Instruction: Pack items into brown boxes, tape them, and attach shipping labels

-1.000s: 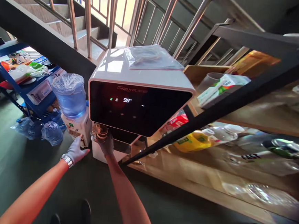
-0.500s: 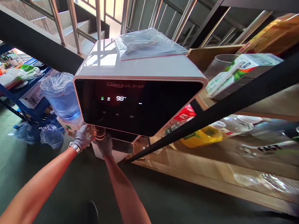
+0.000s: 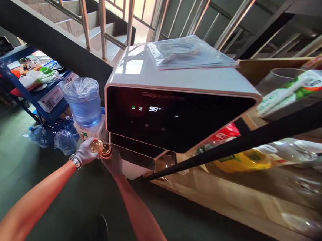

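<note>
My left hand (image 3: 85,152), in a grey glove with a metal watch at the wrist, is closed around a clear amber lid (image 3: 96,147). Right beside it, my gloved right hand (image 3: 114,163) grips an open-mouthed bottle (image 3: 107,152) with a brownish round rim. The two pieces are close together; whether they touch I cannot tell. Both hands are low at the front left corner of a white water dispenser (image 3: 186,80). Its black front panel (image 3: 174,129) shows a lit 98. What is inside the bottle cannot be made out.
Behind my left hand stands a large blue water bottle (image 3: 85,105) in plastic wrap. More wrapped bottles (image 3: 65,142) lie on the floor by a blue rack (image 3: 50,115). A wooden shelf (image 3: 200,190) with drink bottles and a dark post is at right. Stair railings rise behind.
The view has swung left, so the dispenser appears further right. My hands have come out from beneath the dispenser's front edge, still holding the lid and the bottle, which now show more clearly.
</note>
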### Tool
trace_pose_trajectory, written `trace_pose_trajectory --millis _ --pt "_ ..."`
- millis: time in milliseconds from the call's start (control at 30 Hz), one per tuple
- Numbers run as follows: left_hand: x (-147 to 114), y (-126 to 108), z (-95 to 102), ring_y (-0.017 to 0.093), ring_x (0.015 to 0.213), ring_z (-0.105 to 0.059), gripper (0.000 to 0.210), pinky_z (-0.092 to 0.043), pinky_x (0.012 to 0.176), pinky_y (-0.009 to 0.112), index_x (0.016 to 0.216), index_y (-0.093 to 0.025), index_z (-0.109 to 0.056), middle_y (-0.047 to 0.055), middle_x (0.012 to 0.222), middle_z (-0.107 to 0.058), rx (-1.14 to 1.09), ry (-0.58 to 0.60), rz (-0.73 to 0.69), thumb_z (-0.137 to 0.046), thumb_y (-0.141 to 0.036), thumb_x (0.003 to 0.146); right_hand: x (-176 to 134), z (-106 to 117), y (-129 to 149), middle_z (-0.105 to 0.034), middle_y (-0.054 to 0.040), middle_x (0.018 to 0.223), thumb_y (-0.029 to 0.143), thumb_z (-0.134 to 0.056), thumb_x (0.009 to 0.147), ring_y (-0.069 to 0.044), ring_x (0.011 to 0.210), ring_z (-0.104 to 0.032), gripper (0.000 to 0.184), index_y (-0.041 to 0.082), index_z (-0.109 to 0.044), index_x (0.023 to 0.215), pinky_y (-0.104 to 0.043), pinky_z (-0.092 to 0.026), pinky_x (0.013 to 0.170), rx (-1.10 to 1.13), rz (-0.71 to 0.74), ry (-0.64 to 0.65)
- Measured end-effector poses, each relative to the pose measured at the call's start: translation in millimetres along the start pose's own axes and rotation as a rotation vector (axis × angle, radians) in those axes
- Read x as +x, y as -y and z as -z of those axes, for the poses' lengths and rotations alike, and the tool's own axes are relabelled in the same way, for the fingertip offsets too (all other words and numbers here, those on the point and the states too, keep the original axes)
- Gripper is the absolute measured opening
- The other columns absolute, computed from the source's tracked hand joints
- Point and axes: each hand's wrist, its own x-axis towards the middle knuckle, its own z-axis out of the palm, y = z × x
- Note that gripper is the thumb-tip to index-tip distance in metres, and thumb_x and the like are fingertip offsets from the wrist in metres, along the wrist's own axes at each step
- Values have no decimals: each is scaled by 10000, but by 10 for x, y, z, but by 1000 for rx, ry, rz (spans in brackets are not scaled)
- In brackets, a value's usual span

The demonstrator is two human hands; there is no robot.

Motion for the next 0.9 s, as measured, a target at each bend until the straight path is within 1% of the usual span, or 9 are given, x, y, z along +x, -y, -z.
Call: trace_pose_trajectory --millis 100,233,333,433,533,600,767,833,900 --pt "-246 -35 452 295 1145 -811 599 -686 1058 452 1303 -190 -753 129 1270 -797 110 65 -37 -961 -261 745 -227 -206 205 -853 -173 1224 456 -890 807 -356 1180 -808 566 181 -777 1289 -498 -684 1076 162 113 -32" --pt "-647 -51 1063 291 1143 -797 638 -685 1055 452 1338 -175 -765 121 1282 -769 287 152 -12 -968 -261 739 -555 -517 677 -844 -167 1190 533 -891 805 -345 1129 -826 573 190 -770 1248 -476 -705 1032 381 170 -21" --pt "-986 -81 1503 290 1140 -800 703 -684 1038 424 1394 -170 -773 123 1320 -758 397 214 80 -982 -267 730 -792 -738 1114 -853 -149 1181 529 -898 774 -328 1095 -840 555 210 -781 1213 -461 -711 1011 454 153 74" --pt "-1328 -162 1947 306 1176 -799 760 -671 1064 408 1461 -164 -774 137 1363 -755 503 275 179 -982 -284 740 -1011 -934 1557 -861 -154 1169 493 -904 718 -331 1063 -848 573 207 -802 1204 -457 -716 973 452 143 166" --pt "-1670 -274 2378 331 1225 -795 794 -655 1100 408 1520 -164 -768 155 1414 -749 601 314 257 -974 -321 769 -1221 -1119 1987 -867 -148 1128 468 -883 721 -331 1054 -851 510 214 -817 1158 -443 -712 955 435 207 246" --pt "-1899 -337 2639 345 1231 -798 797 -656 1081 410 1544 -184 -768 161 1445 -742 658 340 294 -965 -358 792 -1357 -1249 2259 -870 -144 1107 475 -868 731 -332 1049 -851 455 227 -815 1108 -438 -709 940 440 273 280" --pt "-2447 -318 3236 390 1251 -794 723 -659 979 434 1551 -215 -778 179 1484 -734 750 375 318 -920 -430 875 -1643 -1575 2890 -878 -156 1072 468 -854 699 -353 966 -857 466 211 -825 1086 -458 -700 883 508 348 427" --pt "-2672 -245 3489 385 1257 -792 704 -652 960 435 1562 -227 -769 173 1525 -727 750 378 302 -911 -392 892 -1747 -1684 3133 -880 -143 1076 464 -856 683 -356 962 -854 494 204 -831 1103 -455 -697 878 529 359 524" --pt "-2923 -154 3733 372 1281 -779 681 -635 1006 447 1550 -234 -770 160 1551 -730 741 376 253 -905 -311 887 -1862 -1788 3374 -880 -122 1050 467 -852 676 -337 925 -843 484 204 -830 1082 -431 -688 839 534 369 626"
